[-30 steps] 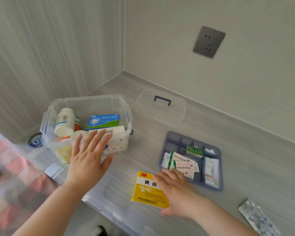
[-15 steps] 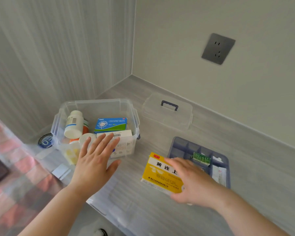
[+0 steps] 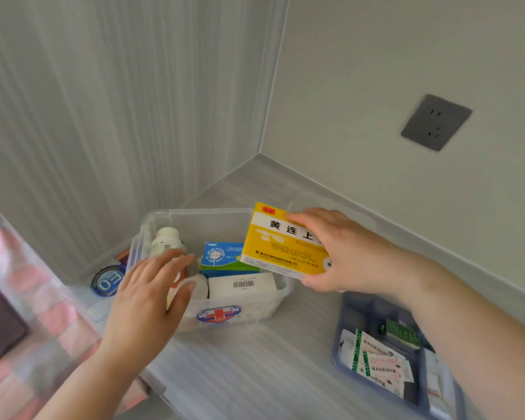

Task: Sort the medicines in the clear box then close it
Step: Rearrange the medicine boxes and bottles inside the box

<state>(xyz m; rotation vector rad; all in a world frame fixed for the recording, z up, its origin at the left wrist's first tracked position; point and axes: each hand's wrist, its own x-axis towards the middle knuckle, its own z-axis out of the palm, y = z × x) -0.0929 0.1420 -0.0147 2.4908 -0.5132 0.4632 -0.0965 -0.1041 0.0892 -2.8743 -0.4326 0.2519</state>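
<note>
The clear box [image 3: 200,221] stands in the corner of the grey counter, with a red-cross sticker on its front wall. Inside it lie a white bottle [image 3: 166,242], a blue and green carton [image 3: 222,257] and a white carton with a barcode [image 3: 243,286]. My right hand [image 3: 343,253] grips a yellow medicine carton [image 3: 281,242] and holds it tilted over the box's right rim. My left hand [image 3: 147,294] hovers with fingers spread at the box's front left corner. The box's lid is mostly hidden behind my right hand.
A blue compartment tray [image 3: 350,310] with plaster strips [image 3: 376,359] and a small green packet [image 3: 402,333] lies at the right. A round blue-rimmed item [image 3: 106,280] sits left of the box. A grey wall socket [image 3: 435,122] is on the right wall. The counter's edge runs along the bottom left.
My right hand has lifted the yellow carton off the counter and carried it left and up over the box. My left hand stayed by the box's front; the view shifted right.
</note>
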